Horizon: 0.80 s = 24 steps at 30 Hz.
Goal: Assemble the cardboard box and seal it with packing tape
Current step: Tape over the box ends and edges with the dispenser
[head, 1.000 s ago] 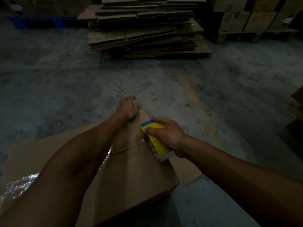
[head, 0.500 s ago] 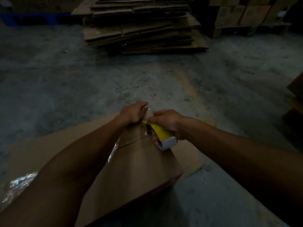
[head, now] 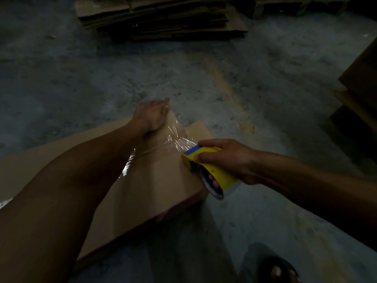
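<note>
A brown cardboard box (head: pixel 155 180) stands on the floor below me, its top flaps closed. My left hand (head: pixel 152 116) lies flat on the far end of the top, fingers spread, pressing on the box. My right hand (head: pixel 228 158) grips a yellow and blue tape dispenser (head: pixel 208 170) at the box's right edge. A strip of clear packing tape (head: pixel 177 140) stretches from the dispenser toward my left hand, across the seam between the flaps. More shiny tape runs under my left forearm.
A flat cardboard sheet (head: pixel 51 152) lies under and behind the box. A stack of flattened cardboard (head: pixel 161 17) sits at the back on the concrete floor. Dark boxes (head: pixel 361 82) stand at the right edge. My sandalled foot (head: pixel 279 270) is at the bottom right.
My right hand has pulled the dispenser away from my left hand, toward the box's right edge, drawing out tape. My left hand has flattened on the far end. The view tilted down.
</note>
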Motion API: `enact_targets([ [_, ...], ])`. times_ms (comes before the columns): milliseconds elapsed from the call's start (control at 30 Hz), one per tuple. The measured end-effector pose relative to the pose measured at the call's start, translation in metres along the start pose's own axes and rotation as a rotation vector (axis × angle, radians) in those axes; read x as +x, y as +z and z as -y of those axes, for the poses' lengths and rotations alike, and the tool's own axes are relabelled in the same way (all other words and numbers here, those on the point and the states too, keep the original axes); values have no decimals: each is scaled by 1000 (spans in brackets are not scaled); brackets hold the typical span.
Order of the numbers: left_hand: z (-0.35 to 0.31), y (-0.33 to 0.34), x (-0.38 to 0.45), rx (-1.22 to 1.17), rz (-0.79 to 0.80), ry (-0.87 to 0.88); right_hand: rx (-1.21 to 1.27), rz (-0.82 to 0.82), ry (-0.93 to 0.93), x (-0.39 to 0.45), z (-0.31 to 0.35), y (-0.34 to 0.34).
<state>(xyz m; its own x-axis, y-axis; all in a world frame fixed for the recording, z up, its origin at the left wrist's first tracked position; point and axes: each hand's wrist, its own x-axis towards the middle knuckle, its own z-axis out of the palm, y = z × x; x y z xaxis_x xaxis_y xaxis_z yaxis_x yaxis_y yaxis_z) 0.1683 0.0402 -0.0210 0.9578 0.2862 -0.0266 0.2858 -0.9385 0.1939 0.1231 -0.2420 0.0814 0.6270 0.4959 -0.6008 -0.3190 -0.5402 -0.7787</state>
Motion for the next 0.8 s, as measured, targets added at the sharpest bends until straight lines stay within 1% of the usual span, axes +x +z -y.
enact_targets([
  [67, -10, 3, -9, 10, -83, 17, 33, -2, 9, -4, -2, 3],
  [133, -21, -3, -17, 23, -143, 147, 45, -9, 13, -7, -1, 3],
  [200, -29, -7, -32, 17, -90, 323, 35, 5, 16, -10, 2, 5],
  [267, -39, 0, -52, 5, 25, 481, 27, 9, 13, -11, 5, 5],
  [333, -47, 11, -68, 25, 110, 573, 29, 27, -3, -11, 11, 4],
  [400, -50, 13, -72, 49, 90, 580, 11, 32, -20, -7, 17, 1],
  [533, -48, 8, -58, 55, 100, 515, -48, 5, -51, 10, 24, -1],
  [700, -37, 3, -26, 9, 151, 365, -107, -36, -85, 45, 47, -2],
  [800, -33, -3, -10, 19, 160, 331, -138, -42, -69, 68, 57, -5],
])
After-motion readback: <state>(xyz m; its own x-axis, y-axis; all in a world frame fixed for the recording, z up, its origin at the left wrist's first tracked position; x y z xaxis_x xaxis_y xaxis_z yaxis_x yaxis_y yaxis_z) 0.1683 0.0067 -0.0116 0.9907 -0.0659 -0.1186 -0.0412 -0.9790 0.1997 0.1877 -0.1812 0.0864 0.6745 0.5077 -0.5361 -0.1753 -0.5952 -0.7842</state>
